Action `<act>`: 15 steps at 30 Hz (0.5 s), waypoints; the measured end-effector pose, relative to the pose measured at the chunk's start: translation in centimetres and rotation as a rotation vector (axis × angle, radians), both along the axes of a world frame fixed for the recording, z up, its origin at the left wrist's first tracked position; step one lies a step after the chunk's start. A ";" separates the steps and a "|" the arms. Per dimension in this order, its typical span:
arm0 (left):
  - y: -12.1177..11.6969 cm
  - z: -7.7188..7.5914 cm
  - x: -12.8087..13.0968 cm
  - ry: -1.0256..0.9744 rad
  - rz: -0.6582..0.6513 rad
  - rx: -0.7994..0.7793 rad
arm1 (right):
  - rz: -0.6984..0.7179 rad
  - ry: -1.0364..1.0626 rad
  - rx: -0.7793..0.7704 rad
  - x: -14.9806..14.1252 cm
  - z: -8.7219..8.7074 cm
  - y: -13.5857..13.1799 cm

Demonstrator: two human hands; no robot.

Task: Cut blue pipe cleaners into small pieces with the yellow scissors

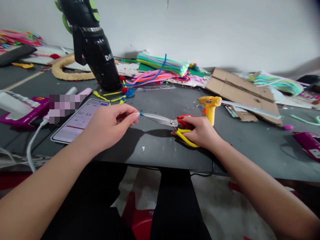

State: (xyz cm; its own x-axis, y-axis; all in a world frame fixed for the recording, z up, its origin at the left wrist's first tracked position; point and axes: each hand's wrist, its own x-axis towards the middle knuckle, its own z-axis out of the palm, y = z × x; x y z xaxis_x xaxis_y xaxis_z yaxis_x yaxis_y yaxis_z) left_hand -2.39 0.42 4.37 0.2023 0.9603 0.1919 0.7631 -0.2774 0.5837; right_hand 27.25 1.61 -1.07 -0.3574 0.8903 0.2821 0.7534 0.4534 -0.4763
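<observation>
My right hand [203,133] grips a pair of scissors [160,119] with one red and one yellow handle loop. Their blades lie together and point left, toward my left hand [112,125]. That hand is closed in a pinch, thumb against fingertips, on a tiny blue bit [141,114], apparently pipe cleaner, right at the blade tips. Most of the bit is hidden by the fingers. Behind the hands lies a small figure of yellow, red and blue pipe cleaners [129,92]. A phone [82,115] showing a timer rests under and beside my left wrist.
A black bottle [100,56] stands behind the phone. To the right, a yellow glue gun [210,108] holds a long glue stick, near folded cardboard [245,93]. Bundles of pipe cleaners [162,63] line the wall. A purple power strip [32,113] with a white cable sits left.
</observation>
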 end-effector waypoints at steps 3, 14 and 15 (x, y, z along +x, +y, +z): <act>0.0 0.0 0.0 -0.011 -0.002 -0.003 | 0.003 -0.014 -0.002 0.1 0.0 0.1; -0.1 0.0 0.2 -0.056 0.003 -0.005 | -0.028 0.070 -0.074 -0.3 0.5 -0.5; -0.1 0.0 0.2 -0.051 0.002 -0.003 | -0.025 0.069 -0.076 -0.3 0.6 -0.5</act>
State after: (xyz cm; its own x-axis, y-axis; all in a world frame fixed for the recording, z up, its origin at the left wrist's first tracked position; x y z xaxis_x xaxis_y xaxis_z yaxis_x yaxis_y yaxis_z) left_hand -2.22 0.33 4.38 0.1902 0.9613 0.1994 0.7333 -0.2741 0.6222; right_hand 26.92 1.09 -0.49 -0.3168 0.9185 0.2365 0.7286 0.3953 -0.5593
